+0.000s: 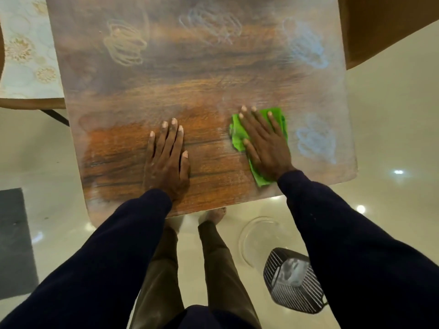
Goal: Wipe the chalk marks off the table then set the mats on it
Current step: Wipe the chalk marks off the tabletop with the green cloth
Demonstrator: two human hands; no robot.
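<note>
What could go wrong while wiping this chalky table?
The green cloth under the right hand may just smear chalk: a pale haze already covers the table. The blue scribble lies near the table's right edge, so the cloth might slide off. The three far scribbles need a long reach.

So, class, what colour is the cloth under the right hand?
The cloth is bright green; the head view shows it.
</note>
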